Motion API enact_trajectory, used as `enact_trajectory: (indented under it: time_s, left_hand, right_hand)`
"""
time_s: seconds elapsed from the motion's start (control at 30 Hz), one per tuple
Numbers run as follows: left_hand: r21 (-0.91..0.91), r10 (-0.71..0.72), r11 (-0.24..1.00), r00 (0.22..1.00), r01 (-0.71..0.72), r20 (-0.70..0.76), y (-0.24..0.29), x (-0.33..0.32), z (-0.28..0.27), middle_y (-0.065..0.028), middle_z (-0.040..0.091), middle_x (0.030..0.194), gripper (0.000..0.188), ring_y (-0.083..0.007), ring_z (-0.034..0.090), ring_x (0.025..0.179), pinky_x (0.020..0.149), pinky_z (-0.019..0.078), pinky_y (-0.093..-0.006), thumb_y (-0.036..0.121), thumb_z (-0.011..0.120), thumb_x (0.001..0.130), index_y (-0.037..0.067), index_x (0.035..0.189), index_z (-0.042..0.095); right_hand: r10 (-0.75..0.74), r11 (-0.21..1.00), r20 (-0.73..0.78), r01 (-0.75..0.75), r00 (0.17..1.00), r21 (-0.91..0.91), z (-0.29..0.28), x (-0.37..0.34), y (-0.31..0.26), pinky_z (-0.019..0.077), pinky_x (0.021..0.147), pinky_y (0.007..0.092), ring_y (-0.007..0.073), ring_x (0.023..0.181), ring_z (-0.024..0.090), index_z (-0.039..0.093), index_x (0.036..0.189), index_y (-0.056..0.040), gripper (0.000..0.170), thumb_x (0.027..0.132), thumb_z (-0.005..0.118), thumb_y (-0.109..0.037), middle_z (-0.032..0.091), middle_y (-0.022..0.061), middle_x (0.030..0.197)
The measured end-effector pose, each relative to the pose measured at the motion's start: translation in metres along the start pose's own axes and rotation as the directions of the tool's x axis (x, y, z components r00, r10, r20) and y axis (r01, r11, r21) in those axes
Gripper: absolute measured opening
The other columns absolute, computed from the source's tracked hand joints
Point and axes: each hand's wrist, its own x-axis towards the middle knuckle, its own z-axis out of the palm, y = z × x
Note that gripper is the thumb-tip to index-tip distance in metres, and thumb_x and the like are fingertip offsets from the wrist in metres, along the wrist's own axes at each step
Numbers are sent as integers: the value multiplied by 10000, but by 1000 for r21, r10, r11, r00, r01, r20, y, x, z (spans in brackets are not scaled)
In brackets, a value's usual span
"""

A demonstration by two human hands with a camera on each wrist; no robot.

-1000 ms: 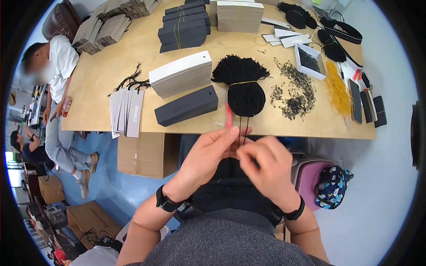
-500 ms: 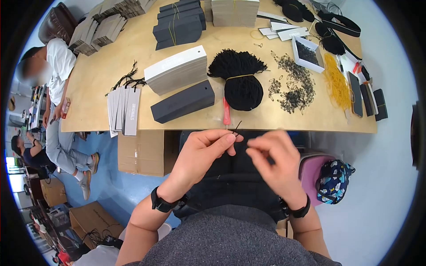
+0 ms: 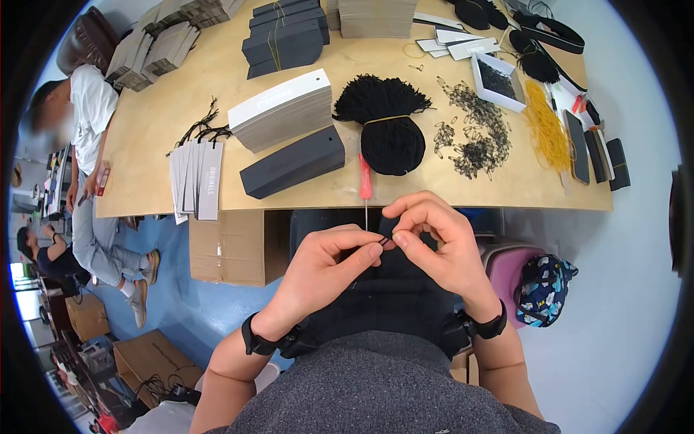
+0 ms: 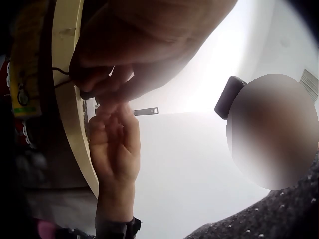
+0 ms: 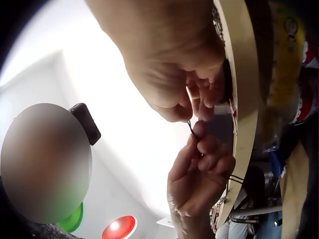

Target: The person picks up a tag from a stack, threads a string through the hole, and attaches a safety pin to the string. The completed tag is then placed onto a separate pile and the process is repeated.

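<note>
A thin black cord (image 3: pixel 386 240) runs between my two hands, just in front of the table edge. My left hand (image 3: pixel 325 264) pinches it between thumb and forefinger. Its other end meets the thumb and forefinger of my right hand (image 3: pixel 444 249), whose remaining fingers are bent above. In the right wrist view a short loop of the cord (image 5: pixel 191 129) spans the two sets of fingertips, and loose tails stick out past the left hand. Beyond the hands lies a rubber-banded bundle of black cords (image 3: pixel 392 145). A red-handled tool (image 3: pixel 365 181) with a thin metal shaft points over the table edge.
On the table are a stack of white tags (image 3: pixel 282 112), a dark stack (image 3: pixel 293 163), corded tags (image 3: pixel 199 177), scattered small pins (image 3: pixel 481 141), a white box (image 3: pixel 499 83) and yellow rubber bands (image 3: pixel 546 137). A person (image 3: pixel 94 108) sits at the left.
Cord strands stood up toward the bundle a second ago. My right hand was then apart from the left; now it has returned and pinches the cord beside it.
</note>
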Motion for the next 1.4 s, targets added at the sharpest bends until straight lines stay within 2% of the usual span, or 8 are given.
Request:
enact_trajectory:
  time_s: [0.3, 0.37, 0.47, 0.5, 0.87, 1.0, 1.07, 1.4]
  left_hand:
    - [-208, -66, 978, 989, 36, -135, -15, 6, 16, -19, 701, 864, 167, -66, 630, 789, 695, 491, -215, 106, 673, 951, -3, 1066, 725]
    - [-158, -57, 987, 986, 33, -154, -22, 8, 14, -27, 714, 871, 158, -66, 641, 786, 695, 494, -210, 101, 690, 940, -10, 1045, 727]
    - [-188, -95, 980, 982, 64, -161, -20, 9, 13, -80, 722, 951, 125, -93, 638, 783, 735, 509, -227, 48, 699, 917, -26, 1015, 724]
    - [-191, -94, 980, 983, 63, -158, -21, 9, 12, -80, 722, 951, 125, -93, 638, 783, 735, 509, -227, 48, 699, 917, -26, 1015, 724]
    - [-289, -114, 956, 968, 46, -223, -17, 12, 10, -88, 720, 947, 140, -87, 622, 752, 686, 470, -211, 82, 696, 930, -30, 1012, 720]
    - [-322, -122, 946, 969, 48, -214, -17, 13, 9, -78, 721, 939, 143, -76, 618, 749, 661, 452, -204, 89, 695, 933, -25, 1015, 720]
    - [-328, -113, 944, 971, 38, -212, -16, 14, 11, -69, 719, 924, 147, -66, 612, 744, 650, 436, -195, 92, 696, 933, -24, 1021, 720]
    - [-337, -74, 941, 984, 16, -160, -19, 9, 14, -42, 717, 917, 160, -77, 638, 810, 753, 509, -208, 81, 702, 927, -24, 1046, 718]
  right_hand:
    - [-11, 1000, -87, 9, 996, -19, 4, -12, 10, 458, 668, 220, 54, 731, 549, 584, 893, -14, 124, 834, 665, 58, 649, 53, 958]
    - [-4, 992, -92, -8, 996, -125, -4, -11, 3, 484, 687, 268, 128, 757, 597, 599, 893, -20, 119, 831, 690, 26, 643, 71, 940]
    - [-307, 680, -228, 45, 924, -732, -34, -6, 8, 508, 742, 388, 328, 871, 620, 645, 915, -28, 121, 829, 720, -68, 596, 128, 963]
    - [-338, 590, -287, -36, 896, -807, -46, -6, 12, 508, 728, 382, 311, 857, 623, 653, 928, -33, 108, 837, 709, -49, 586, 128, 968]
    - [-255, 484, -320, -166, 912, -859, -73, 10, 25, 510, 688, 372, 280, 786, 626, 652, 973, -28, 179, 818, 738, -57, 579, 100, 966]
    - [-230, 641, -295, -83, 928, -763, -50, 7, 1, 513, 681, 359, 253, 773, 629, 647, 1071, -35, 278, 818, 755, -77, 577, 95, 999]
    - [-150, 857, -63, 97, 987, -507, -33, 3, -11, 516, 677, 337, 231, 774, 634, 633, 1153, -49, 357, 825, 764, -99, 577, 97, 1042]
    - [-79, 927, 46, 90, 996, -363, -10, 2, -5, 500, 639, 321, 219, 695, 611, 629, 912, -24, 142, 822, 736, -48, 563, 79, 816]
